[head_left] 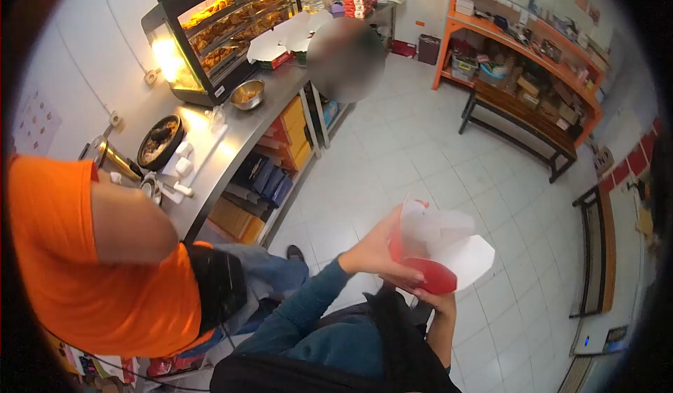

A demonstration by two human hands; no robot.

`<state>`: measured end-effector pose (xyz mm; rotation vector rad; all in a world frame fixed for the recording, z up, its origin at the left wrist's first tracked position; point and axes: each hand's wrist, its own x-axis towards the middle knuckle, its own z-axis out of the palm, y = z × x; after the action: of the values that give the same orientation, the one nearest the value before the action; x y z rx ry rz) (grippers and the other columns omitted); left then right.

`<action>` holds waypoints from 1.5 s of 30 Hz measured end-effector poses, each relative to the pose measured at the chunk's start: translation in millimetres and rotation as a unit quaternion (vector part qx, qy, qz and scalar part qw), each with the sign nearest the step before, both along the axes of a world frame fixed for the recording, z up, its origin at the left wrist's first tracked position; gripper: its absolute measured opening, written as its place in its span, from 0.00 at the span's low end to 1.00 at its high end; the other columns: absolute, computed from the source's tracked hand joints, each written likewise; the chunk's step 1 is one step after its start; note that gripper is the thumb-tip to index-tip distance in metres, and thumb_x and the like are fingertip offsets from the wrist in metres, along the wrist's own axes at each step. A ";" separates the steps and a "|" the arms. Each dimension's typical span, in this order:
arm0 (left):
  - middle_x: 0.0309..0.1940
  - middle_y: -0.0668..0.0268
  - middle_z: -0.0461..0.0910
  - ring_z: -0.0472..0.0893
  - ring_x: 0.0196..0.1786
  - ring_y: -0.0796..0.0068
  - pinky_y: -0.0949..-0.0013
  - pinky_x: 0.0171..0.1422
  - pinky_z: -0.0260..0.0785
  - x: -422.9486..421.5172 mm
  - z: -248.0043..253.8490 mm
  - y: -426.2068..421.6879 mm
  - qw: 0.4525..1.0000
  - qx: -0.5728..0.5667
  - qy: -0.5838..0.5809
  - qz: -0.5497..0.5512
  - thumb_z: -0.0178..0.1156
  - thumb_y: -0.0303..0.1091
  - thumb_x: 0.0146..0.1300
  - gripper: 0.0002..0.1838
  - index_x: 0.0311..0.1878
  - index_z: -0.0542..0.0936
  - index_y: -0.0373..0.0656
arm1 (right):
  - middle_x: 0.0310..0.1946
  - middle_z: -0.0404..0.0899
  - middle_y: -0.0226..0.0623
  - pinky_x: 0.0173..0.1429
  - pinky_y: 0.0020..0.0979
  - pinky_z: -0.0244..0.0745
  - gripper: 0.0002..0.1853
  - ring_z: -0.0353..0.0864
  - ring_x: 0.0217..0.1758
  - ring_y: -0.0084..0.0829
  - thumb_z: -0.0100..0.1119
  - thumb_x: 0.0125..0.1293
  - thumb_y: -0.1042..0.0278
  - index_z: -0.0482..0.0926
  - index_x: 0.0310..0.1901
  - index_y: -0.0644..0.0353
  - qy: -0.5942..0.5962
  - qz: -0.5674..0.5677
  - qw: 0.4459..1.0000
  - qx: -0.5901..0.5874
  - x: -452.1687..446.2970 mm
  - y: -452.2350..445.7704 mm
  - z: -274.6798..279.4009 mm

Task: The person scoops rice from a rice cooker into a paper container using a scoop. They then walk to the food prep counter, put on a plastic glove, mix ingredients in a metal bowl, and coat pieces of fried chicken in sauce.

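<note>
Head view: the left hand grips the red-and-white carton by its side, the right hand its lower edge; light, even pressure (thin card creases) should work best.

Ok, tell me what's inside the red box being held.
A pale sheet shows inside the red box; its bottom is covered from view, so anything lying there can't be seen.
</note>
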<state>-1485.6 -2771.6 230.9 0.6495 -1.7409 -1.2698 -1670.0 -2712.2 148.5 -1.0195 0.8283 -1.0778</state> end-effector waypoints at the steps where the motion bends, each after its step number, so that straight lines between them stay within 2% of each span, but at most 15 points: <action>1: 0.55 0.61 0.57 0.59 0.57 0.70 0.68 0.60 0.51 -1.3 -3.8 -25.1 1.000 0.007 0.011 0.022 0.73 0.34 0.26 0.50 0.57 0.56 0.39 | 0.41 0.71 0.36 0.48 0.29 0.67 0.32 0.70 0.43 0.26 0.71 0.34 0.73 0.68 0.45 0.67 -0.025 0.025 0.999 -0.013 -4.6 -27.1 5.9; 2: 0.54 0.62 0.58 0.60 0.57 0.70 0.69 0.60 0.52 -3.3 -8.8 -49.5 0.998 0.014 0.026 0.047 0.73 0.34 0.26 0.49 0.56 0.57 0.39 | 0.41 0.71 0.36 0.49 0.30 0.67 0.32 0.70 0.44 0.27 0.71 0.33 0.73 0.68 0.45 0.67 -0.074 0.049 0.996 -0.025 -5.7 -57.8 12.1; 9: 0.50 0.62 0.62 0.61 0.55 0.71 0.70 0.58 0.52 26.8 -12.2 -213.3 0.979 -0.015 0.017 0.203 0.72 0.41 0.29 0.47 0.55 0.58 0.39 | 0.38 0.71 0.37 0.43 0.27 0.69 0.34 0.71 0.41 0.27 0.73 0.30 0.69 0.67 0.44 0.66 0.079 0.069 0.986 -0.128 10.7 -294.1 -9.3; 19: 0.63 0.54 0.42 0.44 0.65 0.66 0.67 0.65 0.38 154.7 -32.1 -370.5 0.946 -0.016 -0.135 0.294 0.72 0.45 0.29 0.60 0.62 0.43 0.37 | 0.41 0.68 0.37 0.48 0.29 0.67 0.37 0.69 0.44 0.29 0.72 0.32 0.68 0.63 0.46 0.67 0.062 0.190 0.970 -0.141 151.0 -509.7 -19.2; 23: 0.63 0.52 0.41 0.42 0.65 0.62 0.66 0.66 0.38 234.5 -57.5 -409.9 0.904 0.026 -0.311 0.292 0.66 0.46 0.38 0.54 0.62 0.43 0.39 | 0.41 0.67 0.39 0.51 0.31 0.65 0.37 0.68 0.47 0.31 0.71 0.32 0.70 0.61 0.46 0.68 0.029 0.210 0.969 -0.130 207.4 -576.1 -21.1; 24: 0.61 0.52 0.46 0.47 0.64 0.59 0.64 0.65 0.40 253.7 -57.2 -415.3 0.901 0.078 -0.262 0.336 0.62 0.45 0.44 0.45 0.61 0.49 0.41 | 0.42 0.67 0.40 0.51 0.31 0.65 0.38 0.68 0.47 0.31 0.71 0.32 0.70 0.60 0.47 0.68 0.036 0.195 0.967 -0.160 219.7 -592.5 -27.5; 26: 0.45 0.58 0.70 0.70 0.48 0.69 0.68 0.53 0.61 297.6 -61.8 -428.6 0.807 0.086 -0.266 0.520 0.59 0.38 0.50 0.33 0.58 0.58 0.45 | 0.45 0.64 0.43 0.52 0.31 0.65 0.43 0.67 0.48 0.32 0.71 0.32 0.70 0.54 0.50 0.69 0.055 0.199 0.960 -0.187 244.4 -635.3 -44.4; 28: 0.32 0.65 0.72 0.72 0.33 0.79 0.76 0.37 0.66 356.0 -92.7 -429.9 0.662 0.205 -0.173 0.700 0.55 0.29 0.51 0.28 0.56 0.60 0.45 | 0.46 0.62 0.44 0.52 0.31 0.64 0.44 0.66 0.49 0.32 0.71 0.32 0.71 0.53 0.51 0.68 0.056 0.221 0.962 -0.147 273.0 -670.9 -41.4; 31: 0.33 0.63 0.71 0.71 0.33 0.78 0.76 0.36 0.65 494.7 -193.1 -404.0 0.427 0.100 -0.064 0.896 0.54 0.29 0.51 0.26 0.55 0.59 0.43 | 0.47 0.60 0.45 0.51 0.30 0.64 0.44 0.64 0.50 0.33 0.71 0.34 0.72 0.50 0.52 0.68 0.030 0.222 0.965 -0.134 335.0 -716.4 -43.9; 33: 0.29 0.56 0.74 0.72 0.39 0.60 0.66 0.47 0.62 555.6 -225.4 -390.6 0.197 0.143 -0.083 0.966 0.58 0.34 0.47 0.29 0.52 0.59 0.37 | 0.48 0.59 0.45 0.51 0.30 0.65 0.44 0.64 0.50 0.33 0.70 0.35 0.72 0.49 0.52 0.68 0.012 0.198 0.964 -0.176 382.4 -738.5 -45.7; 36: 0.39 0.54 0.70 0.74 0.35 0.72 0.72 0.26 0.64 583.4 -199.3 -405.5 0.169 0.223 0.245 0.928 0.61 0.36 0.47 0.32 0.52 0.57 0.32 | 0.50 0.54 0.47 0.53 0.33 0.61 0.49 0.60 0.53 0.36 0.71 0.33 0.70 0.44 0.54 0.66 0.008 0.208 0.952 -0.224 458.0 -779.4 -74.8; 39: 0.21 0.61 0.71 0.70 0.17 0.76 0.76 0.14 0.54 610.7 -218.8 -410.7 0.187 0.204 0.309 0.910 0.61 0.33 0.46 0.31 0.49 0.57 0.32 | 0.51 0.50 0.49 0.55 0.35 0.58 0.53 0.57 0.55 0.39 0.71 0.32 0.68 0.40 0.55 0.66 0.033 0.223 0.934 -0.276 521.0 -809.6 -78.3; 40: 0.18 0.64 0.70 0.69 0.15 0.76 0.77 0.15 0.56 619.6 -228.7 -414.2 0.135 0.200 0.276 0.931 0.61 0.33 0.46 0.25 0.44 0.62 0.33 | 0.51 0.50 0.50 0.55 0.35 0.58 0.53 0.56 0.55 0.40 0.71 0.32 0.68 0.39 0.55 0.67 0.054 0.231 0.927 -0.291 543.4 -818.8 -87.2; 43: 0.20 0.65 0.70 0.69 0.17 0.77 0.76 0.16 0.58 624.6 -240.5 -413.9 0.162 0.178 0.278 0.930 0.62 0.34 0.46 0.20 0.38 0.67 0.34 | 0.49 0.49 0.50 0.55 0.35 0.59 0.55 0.56 0.54 0.41 0.71 0.32 0.67 0.36 0.55 0.68 0.079 0.306 0.898 -0.306 588.2 -834.4 -99.2; 45: 0.24 0.65 0.71 0.70 0.20 0.78 0.77 0.23 0.62 608.7 -213.9 -435.3 0.120 0.090 0.235 0.960 0.60 0.33 0.48 0.16 0.36 0.69 0.34 | 0.51 0.46 0.52 0.56 0.37 0.57 0.58 0.54 0.55 0.43 0.72 0.31 0.63 0.34 0.55 0.68 0.048 0.380 0.881 -0.277 609.4 -844.4 -110.0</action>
<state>-876.9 -3206.9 17.0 1.3935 0.7028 0.5122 -1060.6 -3556.6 38.4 -1.7055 0.1175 -0.5716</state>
